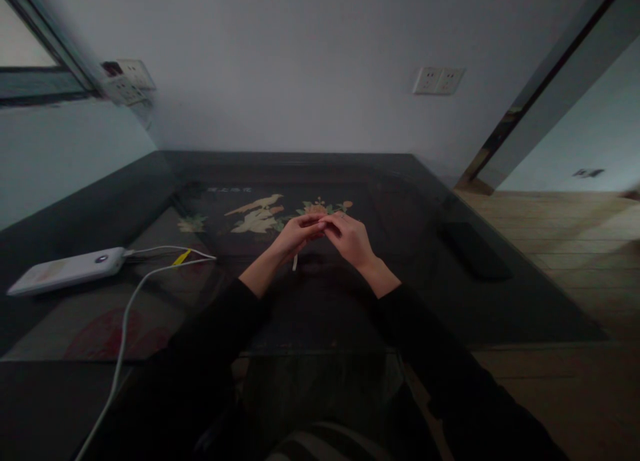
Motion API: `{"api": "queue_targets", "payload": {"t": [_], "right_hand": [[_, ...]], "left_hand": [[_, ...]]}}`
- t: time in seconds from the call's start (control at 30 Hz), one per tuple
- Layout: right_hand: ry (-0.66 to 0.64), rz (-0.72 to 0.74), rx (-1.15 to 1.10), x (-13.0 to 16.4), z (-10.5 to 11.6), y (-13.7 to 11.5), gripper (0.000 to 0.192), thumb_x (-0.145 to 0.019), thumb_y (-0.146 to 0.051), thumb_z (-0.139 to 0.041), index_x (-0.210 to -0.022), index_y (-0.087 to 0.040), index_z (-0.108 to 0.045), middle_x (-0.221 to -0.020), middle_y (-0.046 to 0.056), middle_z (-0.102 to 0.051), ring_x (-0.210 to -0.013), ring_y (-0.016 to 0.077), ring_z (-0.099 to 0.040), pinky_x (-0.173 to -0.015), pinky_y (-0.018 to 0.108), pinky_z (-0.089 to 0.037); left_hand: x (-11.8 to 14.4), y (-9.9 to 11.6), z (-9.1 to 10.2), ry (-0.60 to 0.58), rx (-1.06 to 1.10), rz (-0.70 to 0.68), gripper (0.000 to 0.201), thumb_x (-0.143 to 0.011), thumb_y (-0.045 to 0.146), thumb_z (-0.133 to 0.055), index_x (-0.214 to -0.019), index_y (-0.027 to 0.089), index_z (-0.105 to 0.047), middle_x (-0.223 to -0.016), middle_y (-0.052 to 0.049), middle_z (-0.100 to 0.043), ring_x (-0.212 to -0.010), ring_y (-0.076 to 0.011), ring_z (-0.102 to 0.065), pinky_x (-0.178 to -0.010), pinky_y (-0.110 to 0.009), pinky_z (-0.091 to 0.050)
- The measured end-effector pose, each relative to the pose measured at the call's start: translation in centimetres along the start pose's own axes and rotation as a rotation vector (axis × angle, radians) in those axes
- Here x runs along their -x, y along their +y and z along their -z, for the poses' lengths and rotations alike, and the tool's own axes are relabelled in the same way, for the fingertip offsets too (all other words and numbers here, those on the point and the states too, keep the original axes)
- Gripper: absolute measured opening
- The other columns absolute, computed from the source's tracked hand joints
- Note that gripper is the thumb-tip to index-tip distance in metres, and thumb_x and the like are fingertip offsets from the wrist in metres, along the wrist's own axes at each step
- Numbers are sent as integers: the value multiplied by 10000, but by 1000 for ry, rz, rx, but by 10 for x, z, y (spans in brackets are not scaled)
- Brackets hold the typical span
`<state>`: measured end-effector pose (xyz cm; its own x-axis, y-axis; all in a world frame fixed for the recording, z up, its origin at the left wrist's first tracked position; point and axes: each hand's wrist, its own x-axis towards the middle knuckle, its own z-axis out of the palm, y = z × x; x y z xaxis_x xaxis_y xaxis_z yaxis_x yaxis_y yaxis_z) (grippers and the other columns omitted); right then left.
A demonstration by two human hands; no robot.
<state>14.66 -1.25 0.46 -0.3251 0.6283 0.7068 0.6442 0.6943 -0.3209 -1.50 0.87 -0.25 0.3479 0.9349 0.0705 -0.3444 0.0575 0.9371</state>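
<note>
Both hands meet over the dark table (450, 301): left hand (295, 238) pinches a thin white strip (295, 262) hanging below its fingers, right hand (350, 238) curled against the fingertips. Work looks midway; the strip isn't set down.

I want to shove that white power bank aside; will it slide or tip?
The white power bank lies flat and low on the glossy table, so it would probably slide, not tip. Its plugged-in cable may drag along.
</note>
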Motion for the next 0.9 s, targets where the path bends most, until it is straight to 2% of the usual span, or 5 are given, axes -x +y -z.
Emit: {"api": "queue_targets", "payload": {"t": [0.17,0.3,0.43,0.6,0.9], "right_hand": [[32,-35,-22,-1,4,0,160,-912,-219,-554,-1006,-191,-681,-912,60,-707,-787,180,-632,-752,291,-471],[37,-94,-33,-2,6,3,156,-907,-240,-567,-997,-185,-681,-850,43,-681,-692,152,-587,-690,269,-459],[16,-130,-36,-3,6,7,154,-900,-258,-583,-980,-169,-680,-812,38,-661,-664,144,-563,-672,263,-444],[-13,-157,-35,-4,7,10,127,-890,-262,-601,-953,-185,-679,-810,30,-657,-664,142,-558,-673,261,-429],[-34,-190,-27,-5,7,11,155,-889,-274,-618,-1006,-193,-681,-832,30,-674,-693,157,-578,-692,272,-429]], "left_hand": [[2,3,0,26,56,10,208,-765,270,-753,-908,119,-738,-958,-87,-711,-838,-136,-641,-804,-274,-495],[2,4,3,111,69,43,106,-808,175,-699,-888,117,-736,-872,-66,-717,-737,-104,-633,-747,-236,-500],[-2,2,7,171,78,54,88,-810,102,-670,-863,129,-734,-802,-41,-714,-659,-84,-615,-724,-230,-501],[-5,3,8,213,80,42,80,-805,104,-677,-856,137,-730,-738,-17,-690,-623,-75,-598,-702,-229,-504],[-5,3,7,220,18,-28,115,-705,153,-768,-806,130,-718,-770,-21,-696,-640,-76,-599,-701,-235,-503]]}}
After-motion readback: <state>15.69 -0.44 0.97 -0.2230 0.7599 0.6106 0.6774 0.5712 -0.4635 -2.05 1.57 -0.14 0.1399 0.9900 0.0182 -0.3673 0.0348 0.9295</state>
